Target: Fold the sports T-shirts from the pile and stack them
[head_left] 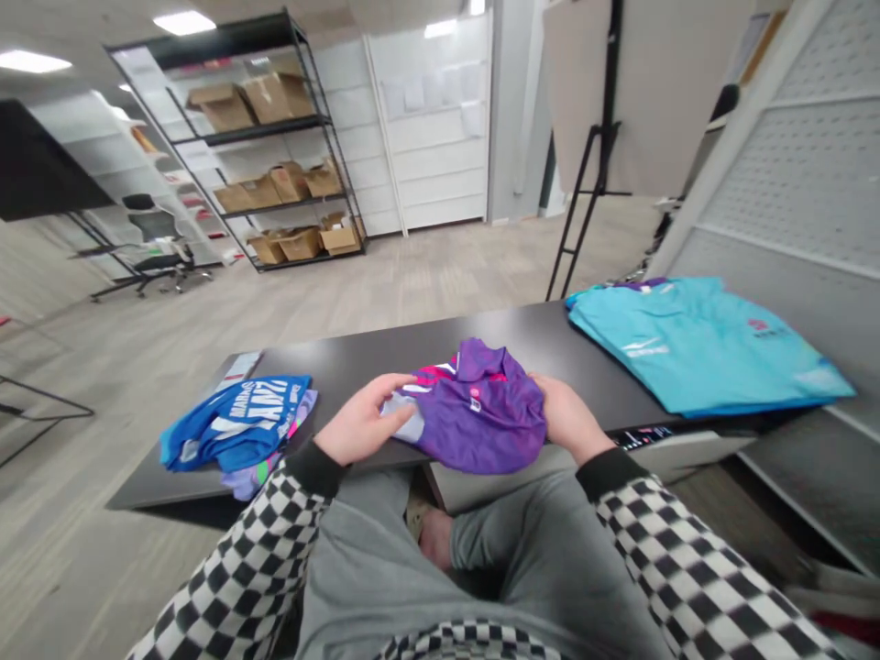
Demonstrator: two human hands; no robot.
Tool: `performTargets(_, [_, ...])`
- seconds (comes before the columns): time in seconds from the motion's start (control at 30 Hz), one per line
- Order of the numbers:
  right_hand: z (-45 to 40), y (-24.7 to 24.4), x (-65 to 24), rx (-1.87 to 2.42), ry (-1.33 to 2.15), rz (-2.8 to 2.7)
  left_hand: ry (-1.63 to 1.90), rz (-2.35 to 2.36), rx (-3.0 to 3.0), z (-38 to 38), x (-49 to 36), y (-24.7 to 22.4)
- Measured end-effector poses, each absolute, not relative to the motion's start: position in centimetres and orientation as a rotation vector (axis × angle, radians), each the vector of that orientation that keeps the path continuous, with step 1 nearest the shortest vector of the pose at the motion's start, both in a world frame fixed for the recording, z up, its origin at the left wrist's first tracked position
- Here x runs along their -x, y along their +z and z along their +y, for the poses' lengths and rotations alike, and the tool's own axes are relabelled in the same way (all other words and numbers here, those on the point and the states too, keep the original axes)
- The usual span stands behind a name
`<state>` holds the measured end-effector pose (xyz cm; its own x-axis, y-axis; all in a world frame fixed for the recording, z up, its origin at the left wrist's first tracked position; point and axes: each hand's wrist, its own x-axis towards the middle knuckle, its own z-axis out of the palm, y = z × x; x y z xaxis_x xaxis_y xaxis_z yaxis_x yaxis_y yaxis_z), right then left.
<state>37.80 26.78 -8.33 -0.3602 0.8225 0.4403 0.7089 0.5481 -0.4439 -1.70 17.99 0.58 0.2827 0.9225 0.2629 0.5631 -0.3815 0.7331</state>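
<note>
A purple jersey [485, 412] with red and white trim lies bunched at the front edge of the dark table, partly over the edge. At its left end my left hand [364, 417] pinches the cloth between thumb and fingers, close to a pale grey patch. The right edge of the jersey is in my right hand [567, 414], whose fingertips are partly hidden by the fabric. To the left rests a folded blue jersey [240, 422] with white lettering, on top of a lilac garment [251, 478].
On the right end of the table [330, 362] is a stack of shirts with a turquoise shirt [694, 339] on top. A pegboard panel [811, 183] borders that side. Beyond are a board stand [584, 202], a rack [275, 137] with cardboard boxes and an office chair [155, 243].
</note>
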Motion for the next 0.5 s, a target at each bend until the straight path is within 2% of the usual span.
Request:
performTargets(0.23, [26.6,-8.5,-37.9,1.284,0.365,-2.034,0.457,1.505,-2.446,19.6,-4.2,-6.9])
performTargets(0.37, [26.4,-9.2,-38.3,1.287,0.311,-1.705,0.665,1.538,-2.414,19.7,-4.0,-8.2])
performTargets(0.5, [25.2,-8.1,-38.1,1.123,0.334,-2.024,1.032,1.600,-2.313,19.6,-3.1,-8.4])
